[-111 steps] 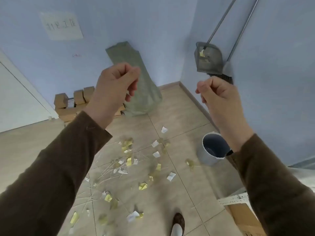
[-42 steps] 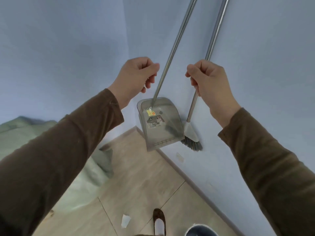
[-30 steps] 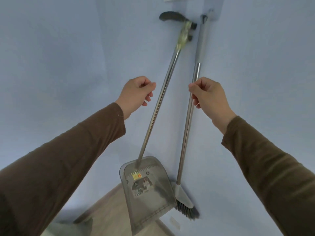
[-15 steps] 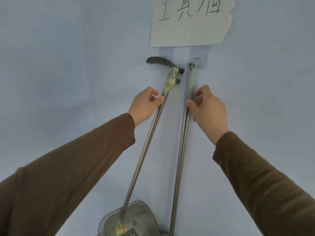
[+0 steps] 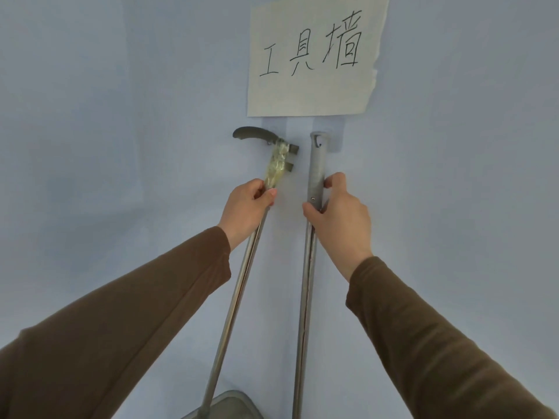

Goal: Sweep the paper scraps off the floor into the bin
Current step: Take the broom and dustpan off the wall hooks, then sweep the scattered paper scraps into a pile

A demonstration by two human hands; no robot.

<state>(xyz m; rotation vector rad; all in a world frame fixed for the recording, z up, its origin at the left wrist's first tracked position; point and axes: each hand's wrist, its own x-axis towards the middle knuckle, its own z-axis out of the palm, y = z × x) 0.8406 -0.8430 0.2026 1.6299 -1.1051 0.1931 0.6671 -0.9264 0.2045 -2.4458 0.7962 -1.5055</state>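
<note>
Two hands close on hanging tools at frame centre, left hand (image 5: 246, 211) on the steel dustpan pole (image 5: 230, 309), right hand (image 5: 338, 219) on the grey broom handle (image 5: 316, 167); sweeping not yet begun.

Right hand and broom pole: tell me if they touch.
Touching. The head view shows the right hand wrapped around the broom pole, thumb in front, fingers behind it.

Hands (image 5: 302, 213) around two hanging poles (image 5: 307, 282)
</note>
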